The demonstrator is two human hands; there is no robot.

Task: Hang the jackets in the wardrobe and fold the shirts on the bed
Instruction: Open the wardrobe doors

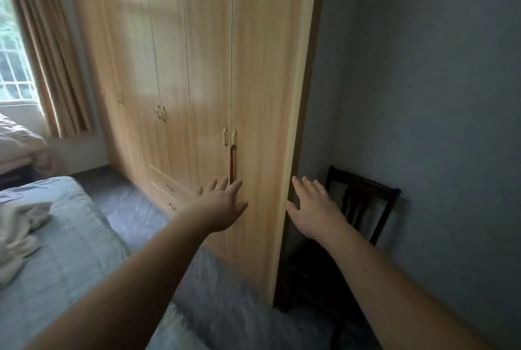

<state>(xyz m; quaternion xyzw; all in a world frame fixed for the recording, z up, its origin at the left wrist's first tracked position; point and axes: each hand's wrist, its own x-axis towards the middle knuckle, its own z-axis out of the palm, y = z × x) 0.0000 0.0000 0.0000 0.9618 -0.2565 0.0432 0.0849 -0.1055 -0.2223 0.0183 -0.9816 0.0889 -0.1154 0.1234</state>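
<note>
Wardrobe upright, long axis vertical, front toward camera — left hand and right hand both spread

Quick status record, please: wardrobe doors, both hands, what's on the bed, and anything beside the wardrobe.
wardrobe: all visible doors shut
left hand: open, fingers straight, at the rightmost door seam below the handles; contact unclear
right hand: open, empty, near the wardrobe's right edge
bed: crumpled pale garment on grey cover
beside wardrobe: dark chair at the wall
</note>
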